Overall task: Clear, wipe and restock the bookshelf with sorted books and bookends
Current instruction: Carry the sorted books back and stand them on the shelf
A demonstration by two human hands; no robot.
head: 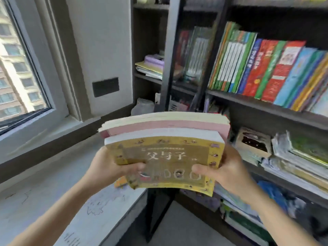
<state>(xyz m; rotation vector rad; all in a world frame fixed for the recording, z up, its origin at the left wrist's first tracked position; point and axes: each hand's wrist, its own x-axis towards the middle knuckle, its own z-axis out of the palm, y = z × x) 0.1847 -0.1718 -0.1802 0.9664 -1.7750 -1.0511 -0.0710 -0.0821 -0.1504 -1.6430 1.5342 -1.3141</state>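
A stack of books (165, 139) is held in front of me, a yellow-covered book on top facing me, with white, pink and cream page edges behind it. My left hand (113, 167) grips the stack's left side, thumb on the yellow cover. On the right side my right hand (223, 169) grips it the same way. The dark bookshelf (266, 107) stands to the right, with a row of colourful upright books (266, 68) on one shelf and flat piles of books (292, 157) on the shelf below.
A pale desk top (53, 183) with pen marks lies at lower left under a window (19, 68). A narrow shelf section holds a purple box on papers (152, 65). More books fill the lowest shelf (245, 221). A dark wall plate (105, 87) sits beside the shelf.
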